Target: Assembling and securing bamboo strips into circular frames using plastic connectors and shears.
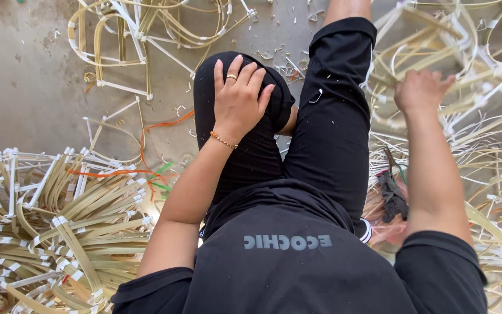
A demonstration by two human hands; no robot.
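Observation:
I sit on a concrete floor in black clothes, knees bent. My left hand [239, 96] lies flat on my left knee [222, 70], fingers spread, a ring and a thin gold bracelet on it, holding nothing. My right hand [420, 90] reaches out to the right into a heap of bent pale bamboo strip frames [483, 75], its fingers among the strips; whether it grips one is unclear because the hand is blurred.
A big pile of taped bamboo strip bundles [53, 227] lies at the lower left. More loops of strip [146, 29] are at the top. Orange and green strings [146, 151] trail on the floor. A dark rag [391, 197] sits by my right leg.

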